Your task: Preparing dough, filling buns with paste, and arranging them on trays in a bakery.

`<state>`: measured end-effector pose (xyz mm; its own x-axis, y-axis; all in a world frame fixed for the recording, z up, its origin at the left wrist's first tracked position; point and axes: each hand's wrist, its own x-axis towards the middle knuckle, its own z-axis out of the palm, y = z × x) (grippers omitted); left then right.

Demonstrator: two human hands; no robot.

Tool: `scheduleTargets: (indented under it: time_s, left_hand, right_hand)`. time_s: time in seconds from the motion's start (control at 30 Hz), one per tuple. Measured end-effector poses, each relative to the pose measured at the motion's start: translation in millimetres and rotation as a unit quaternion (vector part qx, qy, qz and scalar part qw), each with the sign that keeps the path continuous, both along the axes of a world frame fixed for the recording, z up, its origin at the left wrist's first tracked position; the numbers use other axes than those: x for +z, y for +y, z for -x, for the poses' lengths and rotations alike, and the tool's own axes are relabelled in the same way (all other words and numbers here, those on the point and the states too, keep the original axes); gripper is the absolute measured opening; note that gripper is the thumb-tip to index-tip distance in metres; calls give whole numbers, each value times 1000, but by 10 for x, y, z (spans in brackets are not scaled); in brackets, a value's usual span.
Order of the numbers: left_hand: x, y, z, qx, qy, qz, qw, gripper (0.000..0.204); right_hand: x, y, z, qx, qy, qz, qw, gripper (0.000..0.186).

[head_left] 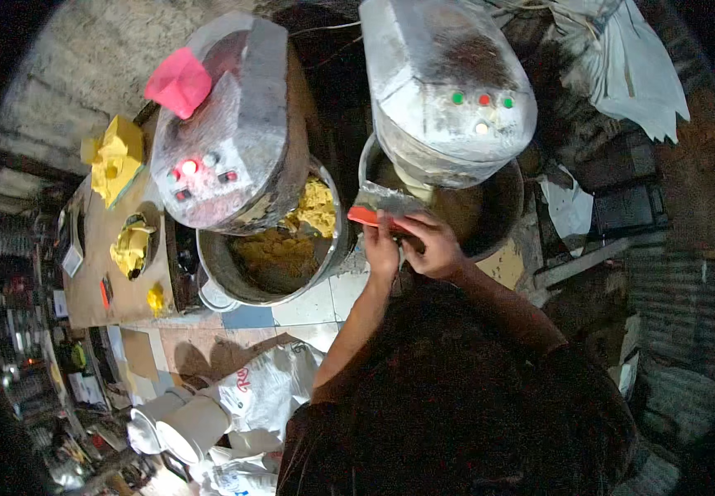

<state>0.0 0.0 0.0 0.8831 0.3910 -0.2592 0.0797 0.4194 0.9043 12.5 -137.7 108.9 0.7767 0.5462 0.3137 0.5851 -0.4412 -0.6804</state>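
Both my hands meet at the rim of the right mixer bowl. My left hand grips the red handle of a metal scraper. My right hand closes over the other end of the same handle. The scraper's blade points toward the mixer head above the bowl. What lies inside this bowl is dark and hard to make out. To the left stands a second mixer, and its bowl holds yellow dough.
A pink cloth lies on the left mixer. Lumps of yellow dough sit on a brown table at far left. White buckets and a white sack stand on the tiled floor at lower left. White cloth hangs at upper right.
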Motion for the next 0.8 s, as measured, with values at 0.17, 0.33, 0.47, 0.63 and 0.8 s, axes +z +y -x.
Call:
scheduleTargets:
  time_s: [0.17,0.33,0.47,0.63,0.8]
  left_hand:
    - [503,-335,-67,-9,-63,-97,993,23]
    - [505,-436,-149,-107,-26,-167,980,16]
    - [684,-566,-167,-149,-26,-251,956,15]
    - [571,-480,-180,-161,43,-233,958,13]
    - [577,-530,-101,-184,50,-232,954,15]
  right_hand:
    - [199,-593,33,111,-7,-291,950,39]
    - [-174,-743,-174,194,7,-187,963,38]
    - [-211,-1082,-357,126,127,-154,972,38]
    - [-247,-1033,-446,255,60,-156,952,42]
    - [-444,-1108,-734,233,39,-137,962,35]
